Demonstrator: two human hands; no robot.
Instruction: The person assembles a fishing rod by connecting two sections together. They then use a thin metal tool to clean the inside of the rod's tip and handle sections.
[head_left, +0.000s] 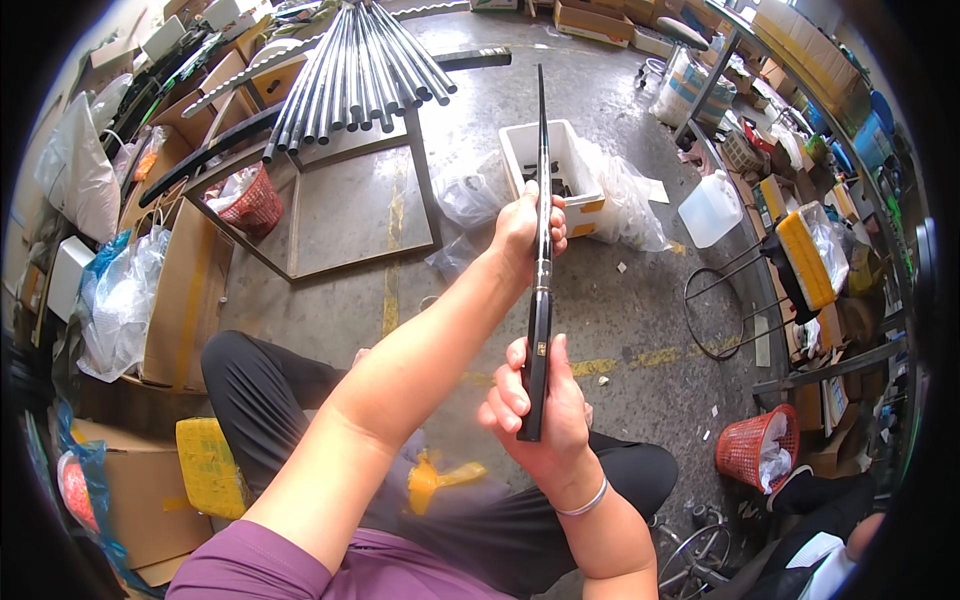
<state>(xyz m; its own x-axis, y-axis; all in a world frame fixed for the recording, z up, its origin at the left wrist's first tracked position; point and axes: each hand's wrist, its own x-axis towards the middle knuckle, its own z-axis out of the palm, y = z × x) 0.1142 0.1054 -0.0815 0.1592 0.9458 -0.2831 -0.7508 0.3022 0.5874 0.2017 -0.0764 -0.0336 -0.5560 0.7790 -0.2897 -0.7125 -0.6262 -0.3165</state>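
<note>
A slim black fishing rod [540,315] points away from me, its thick glossy handle near my body and its shaft tapering toward the far end. My left hand [520,230] is wrapped around the shaft beyond the silvery rings. Closer to me, my right hand [545,420] grips the handle from below, thumb on the right side and fingers curled at the left. Behind the shaft, on the floor, stands a white bin [515,150] with small dark pieces inside. Clear plastic bags [625,205] lie against the bin.
Many metal tubes [350,90] rest above a rectangular frame [432,200] at far left. Cardboard boxes [185,300] and a red basket [252,205] stand left. At right are a yellow-padded stool [803,262], a white jug [711,208], another red basket [735,455] and loaded shelves.
</note>
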